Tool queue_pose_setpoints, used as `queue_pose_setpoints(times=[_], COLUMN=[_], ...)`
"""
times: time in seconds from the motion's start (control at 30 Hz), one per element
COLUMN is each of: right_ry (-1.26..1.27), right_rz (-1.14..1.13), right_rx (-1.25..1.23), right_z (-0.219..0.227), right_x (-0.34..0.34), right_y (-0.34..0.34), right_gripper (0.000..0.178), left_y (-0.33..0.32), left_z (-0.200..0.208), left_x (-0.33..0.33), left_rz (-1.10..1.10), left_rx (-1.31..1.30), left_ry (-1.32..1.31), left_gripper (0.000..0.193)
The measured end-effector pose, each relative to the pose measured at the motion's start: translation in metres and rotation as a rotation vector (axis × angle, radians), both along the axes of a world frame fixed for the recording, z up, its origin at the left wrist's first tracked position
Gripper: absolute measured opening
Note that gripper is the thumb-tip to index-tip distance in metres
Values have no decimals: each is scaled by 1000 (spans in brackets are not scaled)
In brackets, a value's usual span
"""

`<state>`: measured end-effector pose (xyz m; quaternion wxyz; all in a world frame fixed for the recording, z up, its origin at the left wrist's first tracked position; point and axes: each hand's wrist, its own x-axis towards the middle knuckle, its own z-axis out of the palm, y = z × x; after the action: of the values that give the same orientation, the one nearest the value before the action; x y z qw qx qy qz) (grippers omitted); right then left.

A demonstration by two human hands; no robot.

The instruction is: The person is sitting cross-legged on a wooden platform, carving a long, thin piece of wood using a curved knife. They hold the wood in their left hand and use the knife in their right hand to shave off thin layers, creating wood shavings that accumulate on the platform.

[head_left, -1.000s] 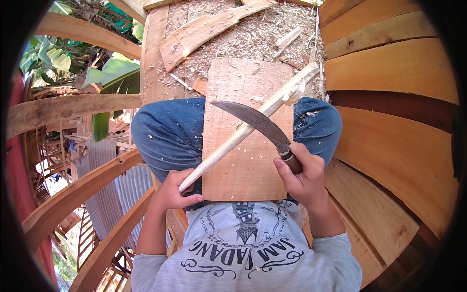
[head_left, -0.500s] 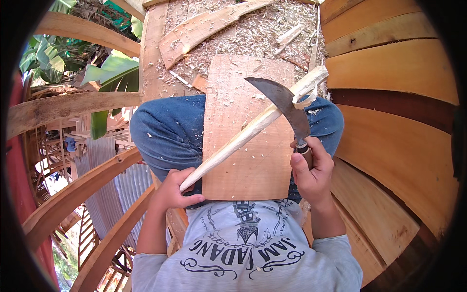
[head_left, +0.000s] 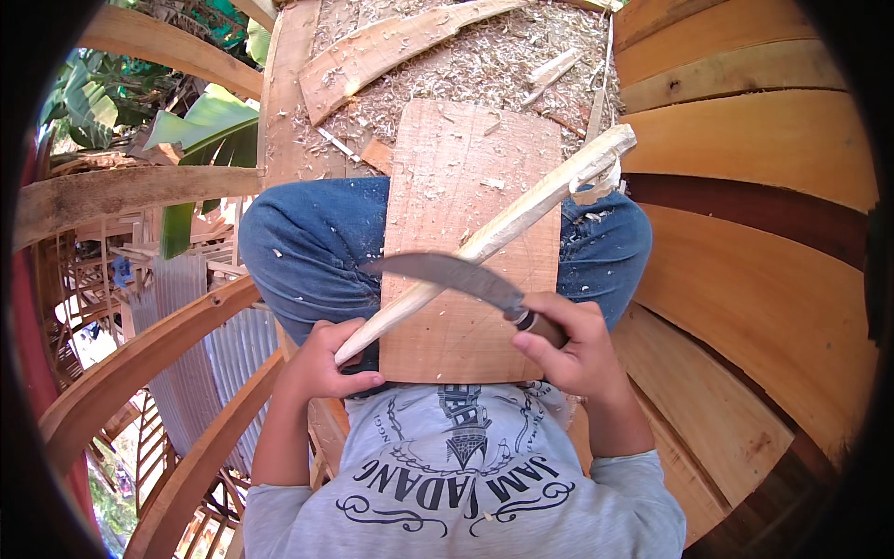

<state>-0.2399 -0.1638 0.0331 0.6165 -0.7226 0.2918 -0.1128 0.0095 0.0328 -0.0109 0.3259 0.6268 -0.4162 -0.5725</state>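
Pale wooden stick (head_left: 484, 244) gripped at its near end by left hand (head_left: 321, 368), running diagonally up-right across the flat board (head_left: 466, 186) on the lap. Right hand (head_left: 577, 349) clenched on handle of curved knife (head_left: 447, 273), blade lying across the stick near its lower half. Shavings (head_left: 466, 65) litter the planks beyond the knees; curved timber planks (head_left: 745, 140) on the right.

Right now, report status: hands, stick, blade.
Left hand grips the wooden stick at its near end. Right hand holds the curved knife, blade across the stick. Board beneath, on lap.
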Motion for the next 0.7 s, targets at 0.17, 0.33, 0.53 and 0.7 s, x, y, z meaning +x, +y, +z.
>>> queue_pose_setpoints(times=[0.17, 0.33, 0.53, 0.7], right_ry=[-70, 5, -71, -90], right_rz=[-429, 12, -340, -337], right_rx=[200, -14, 205, 150], right_z=[-12, -9, -3, -5], right_x=[-8, 3, -4, -9], right_y=[9, 12, -2, -6], right_gripper=[21, 20, 21, 23], left_y=[-4, 2, -1, 3], left_z=[-3, -5, -3, -6], left_x=[0, 4, 3, 4], left_rz=[-23, -20, -19, -30], left_rx=[-11, -7, -16, -21], left_ry=[-17, -6, -10, -22], left_gripper=[42, 42, 42, 42])
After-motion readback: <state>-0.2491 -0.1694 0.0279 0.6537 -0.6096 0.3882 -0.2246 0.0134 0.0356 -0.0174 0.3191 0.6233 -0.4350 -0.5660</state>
